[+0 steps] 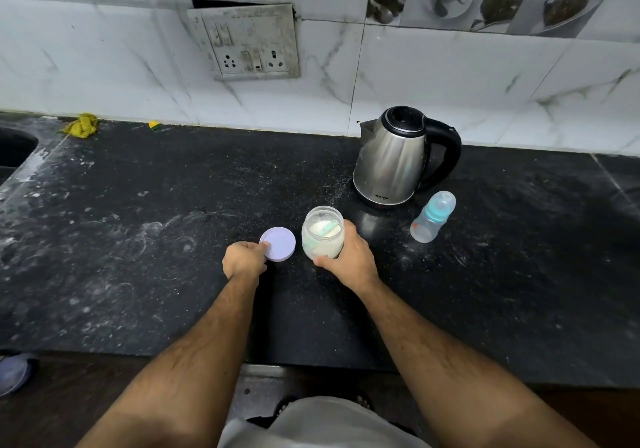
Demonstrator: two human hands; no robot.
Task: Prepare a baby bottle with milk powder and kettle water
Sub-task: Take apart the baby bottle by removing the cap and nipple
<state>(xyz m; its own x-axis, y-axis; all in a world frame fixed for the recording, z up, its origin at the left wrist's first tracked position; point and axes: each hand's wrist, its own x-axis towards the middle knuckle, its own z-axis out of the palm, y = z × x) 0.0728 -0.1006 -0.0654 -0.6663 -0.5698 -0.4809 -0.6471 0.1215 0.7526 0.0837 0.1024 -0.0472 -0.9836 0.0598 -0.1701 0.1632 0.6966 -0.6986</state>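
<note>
Right hand [349, 257] wraps the lower wall of the milk powder jar [322, 236], thumb across its near side and fingers round its far right side; I read this as a steadying grip on an upright, open jar. Left hand [245, 257] rests its fingertips on the near-left edge of the lilac lid [277, 243], which lies flat on the counter [138, 239] just beside the jar, at the jar's nine o'clock; whether those fingers pinch the lid or merely touch it I cannot tell.

Inside the jar I see white powder filling the lower part and a pale green scoop [327, 230] lying across the powder, its handle running from about seven o'clock to one o'clock, the upper end toward the right hand's fingers. I judge that the left hand is the freer one for lifting the scoop.

Outward from the jar: the baby bottle [433, 217], at two o'clock and well apart, stands tilted in this wide view, teat cap and blue collar on, body apparently empty. It must be uncapped before powder goes in. The steel kettle [398, 160] stands at one o'clock, lid shut, its handle turned to the right.
</note>
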